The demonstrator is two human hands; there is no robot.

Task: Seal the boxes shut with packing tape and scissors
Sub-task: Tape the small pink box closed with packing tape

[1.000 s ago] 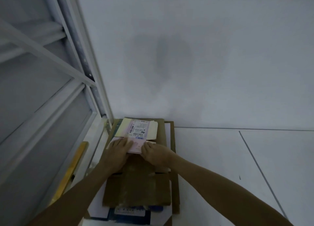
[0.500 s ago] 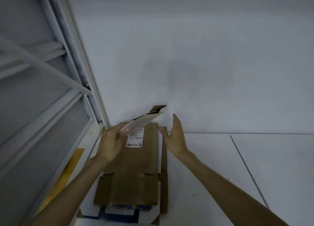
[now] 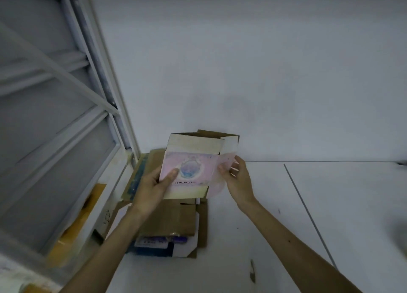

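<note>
We judged the pink printed cardboard box (image 3: 196, 158) light and flimsy; our left hand (image 3: 152, 186) pinched its edge, our right hand (image 3: 238, 178) its flap.

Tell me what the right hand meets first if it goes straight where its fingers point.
The pink box: the right hand pinches its side flap, fingers pointing up-left, so it would likely push into the box's right edge. Depth is unclear.

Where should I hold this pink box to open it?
Pinch its side edges, one hand from each side: the pink box is thin and half flattened. The left hand has the left edge, the right hand the right flap.
</note>
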